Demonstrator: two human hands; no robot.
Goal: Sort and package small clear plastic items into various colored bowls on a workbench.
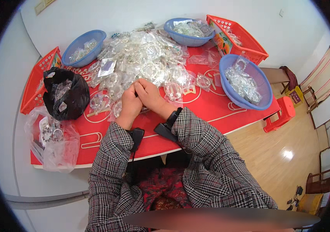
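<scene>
My left hand and my right hand meet over the front of a big heap of small clear plastic bags. Both hands are closed with fingers curled, knuckles pressed together. Whatever lies between them, if anything, is hidden. The bags hold shiny, silvery, bracelet-like pieces. Just left of my hands lies one bagged piece, and to the right is another. A white card rests on the heap. Under it all is a red cloth with pale patterns.
Blue baskets and red baskets holding bags flank the heap on both sides. At the left are a black plastic bag and a clear bag of pieces. A red stool stands right of the table.
</scene>
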